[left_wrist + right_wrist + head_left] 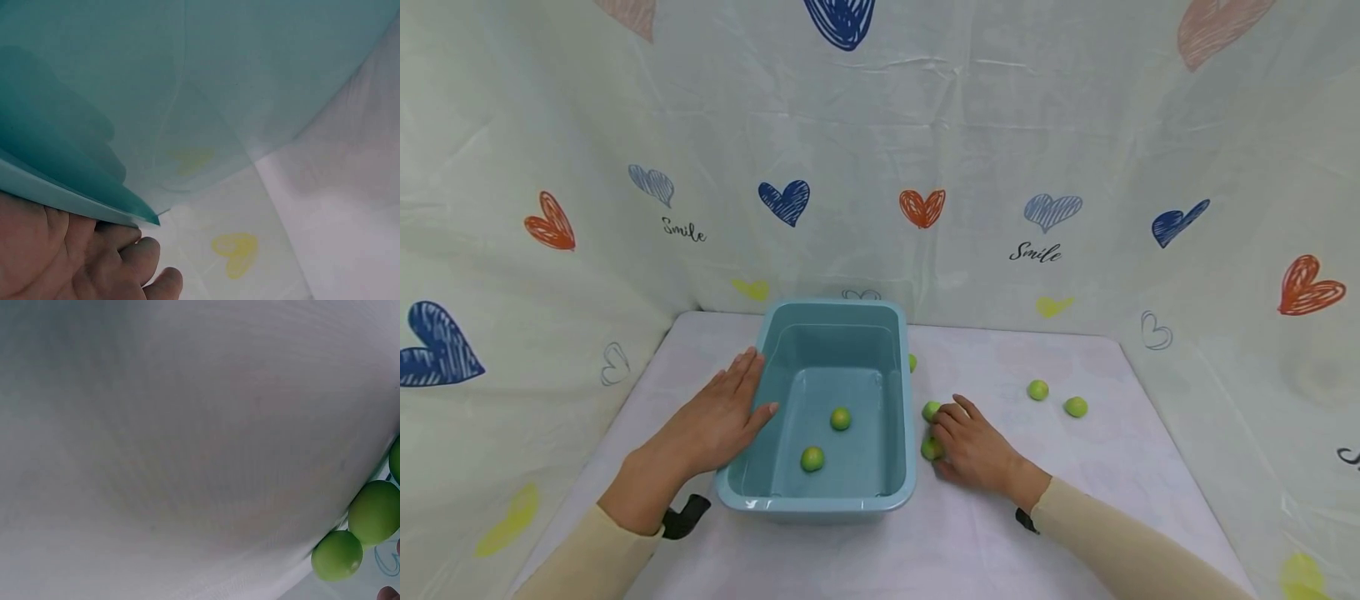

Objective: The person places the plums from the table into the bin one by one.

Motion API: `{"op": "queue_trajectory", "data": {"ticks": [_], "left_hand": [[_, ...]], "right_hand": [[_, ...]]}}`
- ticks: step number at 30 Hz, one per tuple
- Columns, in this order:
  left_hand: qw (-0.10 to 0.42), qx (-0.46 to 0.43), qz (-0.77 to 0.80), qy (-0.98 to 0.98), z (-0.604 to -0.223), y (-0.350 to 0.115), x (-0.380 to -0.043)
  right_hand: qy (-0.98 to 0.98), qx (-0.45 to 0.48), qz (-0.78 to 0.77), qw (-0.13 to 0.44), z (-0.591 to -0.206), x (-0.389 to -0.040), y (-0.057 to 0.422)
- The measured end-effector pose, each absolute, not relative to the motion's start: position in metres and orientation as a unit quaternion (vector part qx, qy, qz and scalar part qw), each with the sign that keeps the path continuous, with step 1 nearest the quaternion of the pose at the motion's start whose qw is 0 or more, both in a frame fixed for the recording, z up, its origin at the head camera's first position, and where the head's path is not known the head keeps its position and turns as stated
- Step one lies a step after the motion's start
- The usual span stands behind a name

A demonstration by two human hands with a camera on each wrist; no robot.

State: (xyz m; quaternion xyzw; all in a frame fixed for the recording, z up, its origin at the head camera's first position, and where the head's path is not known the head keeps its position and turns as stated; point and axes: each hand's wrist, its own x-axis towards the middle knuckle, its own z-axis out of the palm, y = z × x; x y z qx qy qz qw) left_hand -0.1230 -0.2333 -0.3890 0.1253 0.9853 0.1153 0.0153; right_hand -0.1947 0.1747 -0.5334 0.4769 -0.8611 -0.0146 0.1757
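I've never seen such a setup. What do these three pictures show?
No robot here, just a person working bare-handed. The wide picture comes from a camera worn on the head; the other two, from cameras on each wrist. On the pale tabletop stands a blue basin holding two green fruits; five more show outside it. The left hand rests against the basin's rim. The right hand has its fingers at two fruits beside the basin; whether it grips one, I cannot tell.
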Motion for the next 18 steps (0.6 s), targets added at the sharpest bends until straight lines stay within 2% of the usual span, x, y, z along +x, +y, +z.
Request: {"op": "queue_trajectory", "data": {"ticks": [4, 10, 18], "left_hand": [[0.013, 0.126, 0.117, 0.985, -0.389, -0.233, -0.122], [0.016, 0.124, 0.119, 0.985, -0.390, -0.233, -0.122], [0.012, 0.126, 0.120, 0.985, -0.390, -0.233, -0.121]], "right_hand": [[-0.857, 0.479, -0.002, 0.188, -0.532, -0.195, 0.174], [-0.852, 0.461, 0.015, 0.248, -0.520, -0.203, 0.174], [-0.865, 0.428, 0.004, 0.264, -0.510, -0.212, 0.179]]}}
